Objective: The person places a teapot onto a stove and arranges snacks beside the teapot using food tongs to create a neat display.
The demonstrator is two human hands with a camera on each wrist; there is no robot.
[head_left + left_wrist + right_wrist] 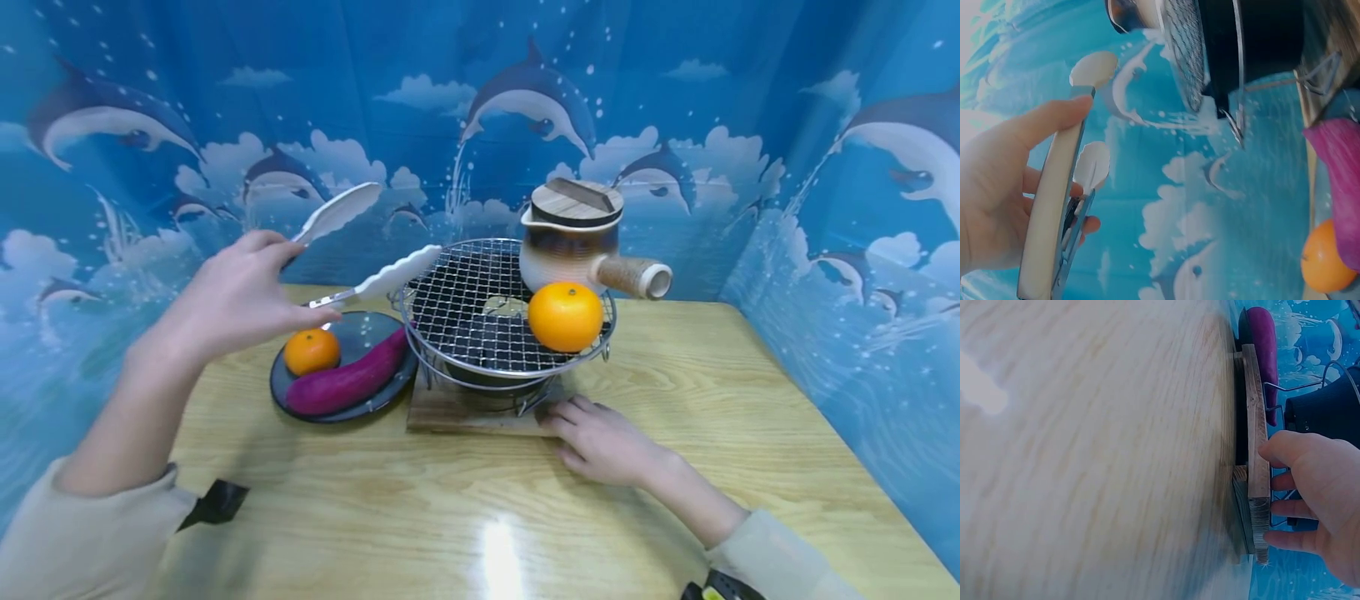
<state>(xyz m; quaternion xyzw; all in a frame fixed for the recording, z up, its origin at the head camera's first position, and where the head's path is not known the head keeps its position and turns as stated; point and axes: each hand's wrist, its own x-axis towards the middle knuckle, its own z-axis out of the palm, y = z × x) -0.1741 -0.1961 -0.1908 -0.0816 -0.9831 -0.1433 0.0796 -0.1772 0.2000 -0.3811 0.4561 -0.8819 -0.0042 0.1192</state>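
Note:
In the head view my left hand [232,292] is raised over the plate and holds a pair of tongs [397,273] with white scalloped tips. The tongs' arms are spread, with nothing between them. The left wrist view shows my thumb along one pale tong handle [1054,200] and fingers at the other. My right hand [611,442] grips the right front corner of the wooden board [468,418] under the stove, thumb on its front edge. A large orange [566,317] sits at the right front of the round wire grill [465,308].
A side-handled pot [558,258] with a wooden lid stands at the grill's back right. Left of the stove, a dark plate [367,321] bears a smaller orange [312,352] and a purple eggplant [348,383]. A dolphin-print curtain [337,83] borders the wooden table [360,508].

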